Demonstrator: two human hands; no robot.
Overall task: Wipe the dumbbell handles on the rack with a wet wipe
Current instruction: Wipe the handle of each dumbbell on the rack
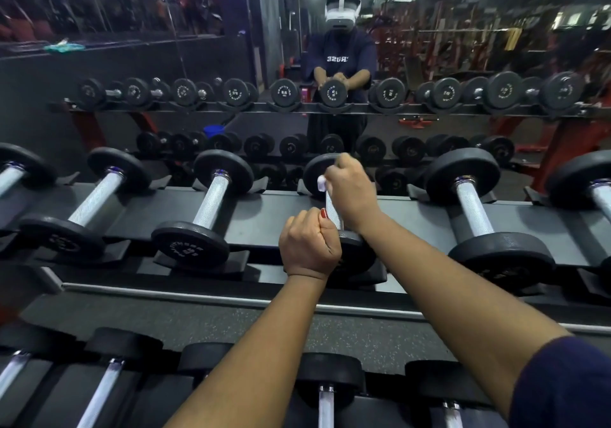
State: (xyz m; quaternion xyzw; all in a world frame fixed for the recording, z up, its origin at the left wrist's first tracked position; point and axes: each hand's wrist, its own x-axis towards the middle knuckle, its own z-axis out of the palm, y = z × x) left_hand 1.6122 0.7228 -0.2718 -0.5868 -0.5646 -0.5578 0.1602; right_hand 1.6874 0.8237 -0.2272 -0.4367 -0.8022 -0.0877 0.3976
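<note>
On the top shelf of the rack [274,209], three neighbouring dumbbells [211,201] are seen at the left, each lying in its cradle with its knurled bar running front to back. At centre, the dumbbell [358,257] being cleaned is laid the same way: its long axis points away from the person, one black plate nearest the viewer and the other toward the mirror [413,123], the far end leaning slightly left. The left hand [309,245] is closed in a fist at the near end of the handle [334,212], thumb laid against the bar; how far the fingers wrap the bar is hidden. Only a short stretch of bare handle is shown between the two hands. At the far end, the wet wipe [320,183] is clamped round the bar by the right hand [350,189], a white fold showing at its left edge, and much of the far plate is covered by that hand. To the right, another dumbbell [474,211] is racked parallel, just beside the right forearm. A lower tier of dumbbells [325,401] is crossed by both forearms at the bottom.
</note>
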